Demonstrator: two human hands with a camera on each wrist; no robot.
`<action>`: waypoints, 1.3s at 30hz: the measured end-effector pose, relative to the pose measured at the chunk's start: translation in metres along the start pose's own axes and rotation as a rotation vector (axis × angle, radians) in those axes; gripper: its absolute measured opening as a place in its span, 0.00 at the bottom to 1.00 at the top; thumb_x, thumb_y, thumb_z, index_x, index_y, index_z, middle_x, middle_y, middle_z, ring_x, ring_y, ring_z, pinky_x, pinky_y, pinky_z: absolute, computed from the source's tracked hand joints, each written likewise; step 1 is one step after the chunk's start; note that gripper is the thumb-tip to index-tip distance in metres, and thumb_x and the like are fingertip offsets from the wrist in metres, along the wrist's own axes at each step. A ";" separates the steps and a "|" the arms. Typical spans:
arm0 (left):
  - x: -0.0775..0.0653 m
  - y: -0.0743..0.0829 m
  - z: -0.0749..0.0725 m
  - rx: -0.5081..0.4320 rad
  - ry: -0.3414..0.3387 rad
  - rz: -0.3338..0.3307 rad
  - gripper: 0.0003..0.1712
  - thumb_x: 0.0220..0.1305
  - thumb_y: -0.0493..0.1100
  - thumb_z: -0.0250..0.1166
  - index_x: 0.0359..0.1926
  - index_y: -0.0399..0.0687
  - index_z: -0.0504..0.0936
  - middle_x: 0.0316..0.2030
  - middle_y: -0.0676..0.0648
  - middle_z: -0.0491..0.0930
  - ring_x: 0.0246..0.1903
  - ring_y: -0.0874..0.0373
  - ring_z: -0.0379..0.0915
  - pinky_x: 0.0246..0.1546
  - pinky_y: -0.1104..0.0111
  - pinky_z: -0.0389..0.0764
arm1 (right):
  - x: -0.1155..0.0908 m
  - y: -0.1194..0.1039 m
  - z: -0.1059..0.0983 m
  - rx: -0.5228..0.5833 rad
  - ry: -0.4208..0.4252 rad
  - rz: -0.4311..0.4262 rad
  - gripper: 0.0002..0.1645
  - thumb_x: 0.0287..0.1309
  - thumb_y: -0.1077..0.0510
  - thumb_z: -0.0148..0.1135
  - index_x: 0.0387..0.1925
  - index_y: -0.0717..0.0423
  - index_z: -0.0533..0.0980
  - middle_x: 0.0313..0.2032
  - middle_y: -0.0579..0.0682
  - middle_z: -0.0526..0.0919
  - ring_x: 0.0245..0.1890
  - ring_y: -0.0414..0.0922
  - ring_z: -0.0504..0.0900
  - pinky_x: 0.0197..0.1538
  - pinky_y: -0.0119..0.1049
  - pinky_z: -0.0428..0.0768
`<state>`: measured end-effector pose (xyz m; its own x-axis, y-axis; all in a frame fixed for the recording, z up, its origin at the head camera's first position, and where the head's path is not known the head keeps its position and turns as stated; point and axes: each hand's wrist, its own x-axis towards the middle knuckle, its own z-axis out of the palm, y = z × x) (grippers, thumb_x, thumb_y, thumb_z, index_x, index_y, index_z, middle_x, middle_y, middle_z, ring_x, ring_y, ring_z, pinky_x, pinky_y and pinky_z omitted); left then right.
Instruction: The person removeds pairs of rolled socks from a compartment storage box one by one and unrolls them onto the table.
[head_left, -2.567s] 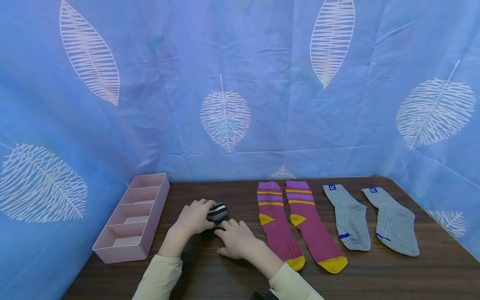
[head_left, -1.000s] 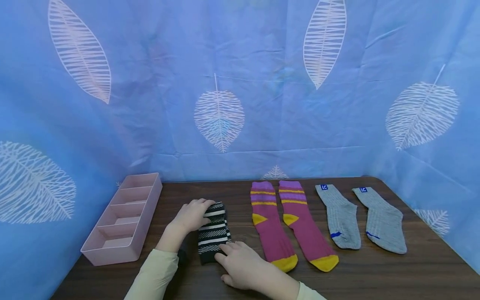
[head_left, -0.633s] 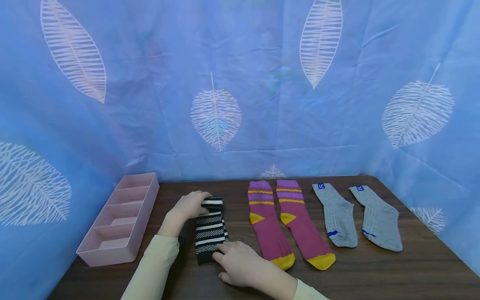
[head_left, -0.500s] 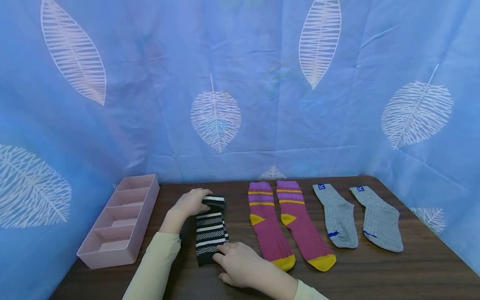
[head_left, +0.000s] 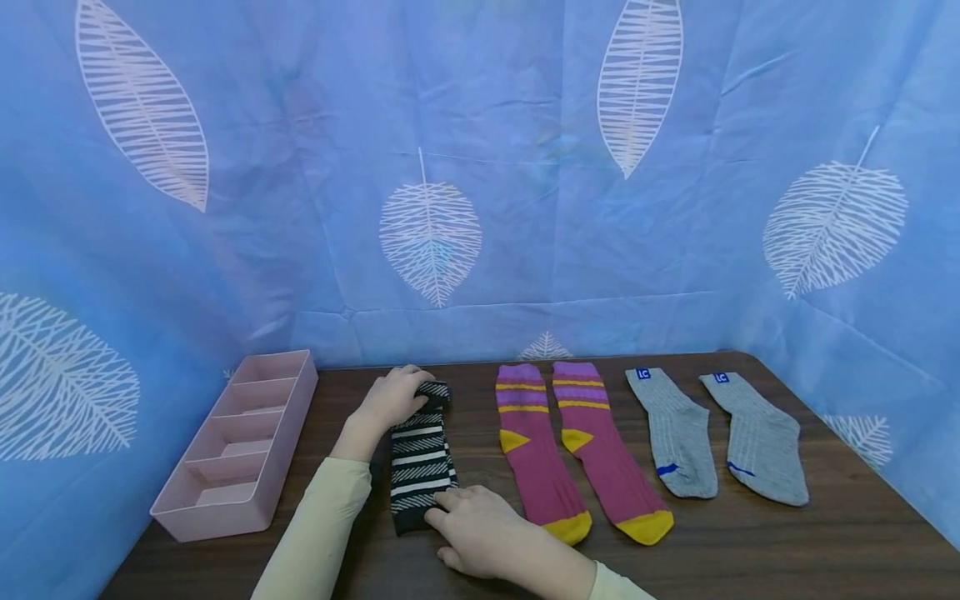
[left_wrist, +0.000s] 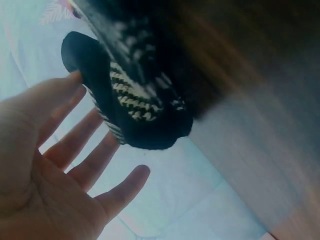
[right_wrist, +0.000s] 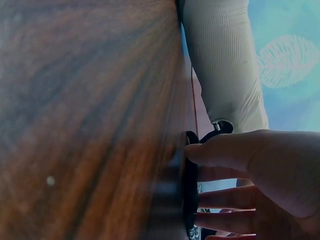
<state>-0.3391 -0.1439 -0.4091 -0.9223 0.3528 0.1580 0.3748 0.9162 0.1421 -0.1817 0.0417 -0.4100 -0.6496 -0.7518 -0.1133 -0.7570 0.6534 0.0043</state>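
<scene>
Black-and-white striped socks (head_left: 420, 467), laid one on the other, lie lengthwise between my hands. My left hand (head_left: 392, 398) pinches their far end, which is raised and bent over. In the left wrist view its thumb meets the edge of the dark knit (left_wrist: 85, 57), with the other fingers spread behind it. At the near end, my right hand (head_left: 480, 529) rests its fingertips on the dark toe part. The right wrist view shows that hand's thumb (right_wrist: 215, 150) low by the black sock edge, its fingers fairly straight.
A pink divided box (head_left: 285, 467) stands to the left on the brown table (head_left: 750, 550). Two maroon socks with yellow toes (head_left: 536, 467) (head_left: 611, 467) lie right of centre, and two grey socks (head_left: 682, 442) (head_left: 765, 442) farther right. A blue leaf-print cloth (head_left: 337, 208) hangs behind.
The striped socks went from a bundle to lying unrolled lengthwise. My left hand has since moved toward the back with their far end; my right hand moved nearer, then stayed at the near end.
</scene>
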 end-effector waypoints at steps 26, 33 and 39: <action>0.037 -0.022 -0.022 -0.060 -0.163 0.001 0.21 0.66 0.39 0.63 0.59 0.41 0.77 0.56 0.39 0.79 0.57 0.44 0.75 0.55 0.53 0.78 | 0.001 0.004 0.002 0.003 0.031 -0.033 0.22 0.62 0.42 0.61 0.57 0.41 0.77 0.60 0.42 0.78 0.59 0.38 0.77 0.60 0.39 0.77; 0.049 -0.030 -0.014 -0.004 -0.016 -0.071 0.20 0.65 0.43 0.65 0.57 0.48 0.75 0.55 0.42 0.76 0.53 0.45 0.77 0.46 0.52 0.81 | 0.001 0.003 0.001 -0.005 0.024 -0.023 0.23 0.62 0.42 0.61 0.57 0.40 0.76 0.60 0.41 0.77 0.60 0.37 0.77 0.60 0.39 0.76; 0.049 -0.029 -0.009 0.062 -0.009 0.063 0.19 0.64 0.49 0.66 0.55 0.52 0.79 0.56 0.46 0.77 0.55 0.46 0.75 0.50 0.51 0.79 | 0.001 0.004 0.000 -0.005 0.012 -0.016 0.23 0.62 0.41 0.61 0.57 0.39 0.76 0.60 0.41 0.77 0.60 0.37 0.77 0.60 0.39 0.77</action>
<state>-0.3944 -0.1548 -0.3964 -0.8981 0.4113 0.1560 0.4256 0.9021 0.0716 -0.1857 0.0433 -0.4100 -0.6384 -0.7630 -0.1016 -0.7674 0.6412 0.0072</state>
